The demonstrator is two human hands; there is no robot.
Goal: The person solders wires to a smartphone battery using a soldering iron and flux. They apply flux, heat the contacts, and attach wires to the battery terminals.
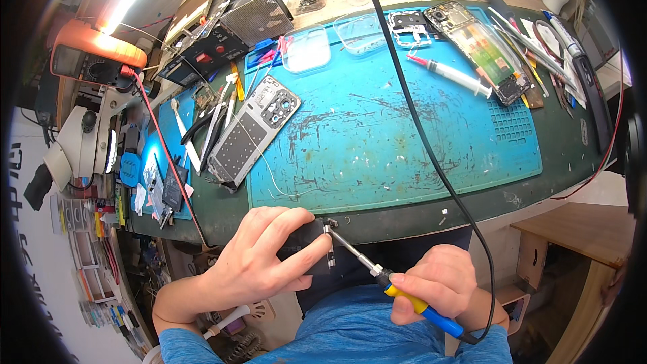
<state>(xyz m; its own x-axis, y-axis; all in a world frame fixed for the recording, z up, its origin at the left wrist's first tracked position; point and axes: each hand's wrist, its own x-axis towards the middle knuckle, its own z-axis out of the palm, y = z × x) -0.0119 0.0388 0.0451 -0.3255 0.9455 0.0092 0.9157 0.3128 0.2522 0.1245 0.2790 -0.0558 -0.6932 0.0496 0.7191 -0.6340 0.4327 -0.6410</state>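
Observation:
My left hand (pixel 259 253) is closed around a thin black flat part (pixel 304 237), held just off the bench's near edge. A narrow silvery strip (pixel 331 256) shows along that part's right side; its exact kind is hard to make out. In my right hand (pixel 438 283) is a soldering iron (pixel 424 310) with a yellow and blue handle, gripped like a pen. Its metal tip points up and left and reaches the silvery end beside my left index finger. Whether tip and part touch cannot be told. The iron's black cable (pixel 431 152) runs up across the bench.
A blue work mat (pixel 377 155) covers much of the bench. On it lie a grey phone back cover (pixel 256 131), an opened phone (pixel 482 50), a syringe (pixel 451 75) and clear trays (pixel 306 50). An orange multimeter (pixel 98 54) stands at left, with a red lead (pixel 165 141) hanging down.

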